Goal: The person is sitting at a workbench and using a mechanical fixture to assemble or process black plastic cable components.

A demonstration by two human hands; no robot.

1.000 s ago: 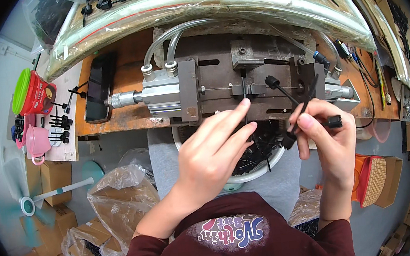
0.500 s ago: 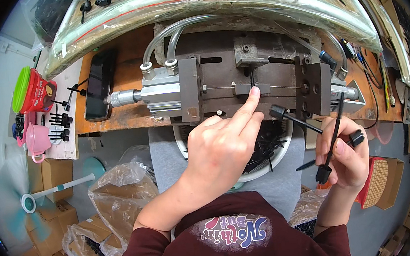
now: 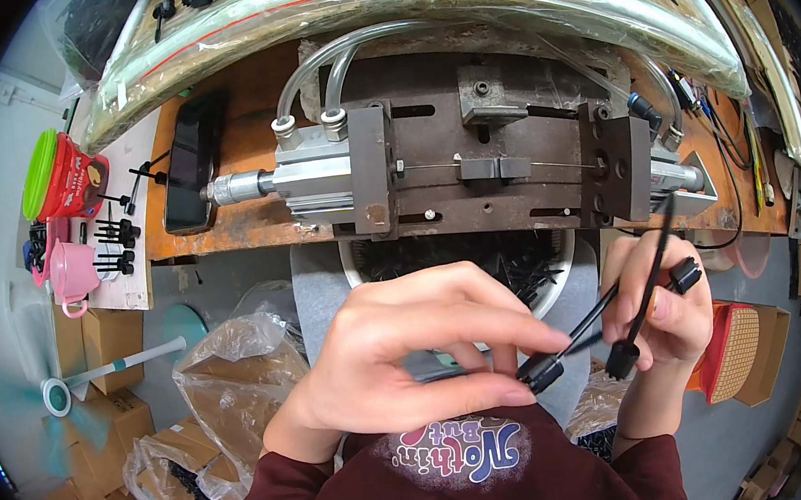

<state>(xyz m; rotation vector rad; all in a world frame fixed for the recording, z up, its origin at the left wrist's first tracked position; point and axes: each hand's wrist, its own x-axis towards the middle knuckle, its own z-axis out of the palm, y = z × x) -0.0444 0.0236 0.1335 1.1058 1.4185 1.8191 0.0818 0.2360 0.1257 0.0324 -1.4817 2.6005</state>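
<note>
My left hand (image 3: 411,346) has come down in front of my shirt, thumb and fingers pinching the toothed head of a thin black plastic rod (image 3: 540,372). That rod's shaft slants up to the right toward my right hand (image 3: 665,305). Closed fingers of the right hand hold a few similar rods, one of them a black rod with its head down (image 3: 624,357); another head points right. Beyond both hands lies a dark metal fixture (image 3: 440,209) with a small slotted block (image 3: 494,170) in its middle and a thin metal pin reaching it from each side.
Clear hoses (image 3: 332,67) arch over the left air cylinder (image 3: 314,173). Under the bench edge sits a white-rimmed tub (image 3: 567,257) of black parts. A phone (image 3: 189,165), a pink cup (image 3: 76,269) and a red tub (image 3: 76,177) stand left. Cartons and a fan (image 3: 55,397) are lower left.
My left hand has left the fixture's middle block and come back to grip a rod head beside my right hand. The dark upright piece under its fingertip no longer shows at the block.
</note>
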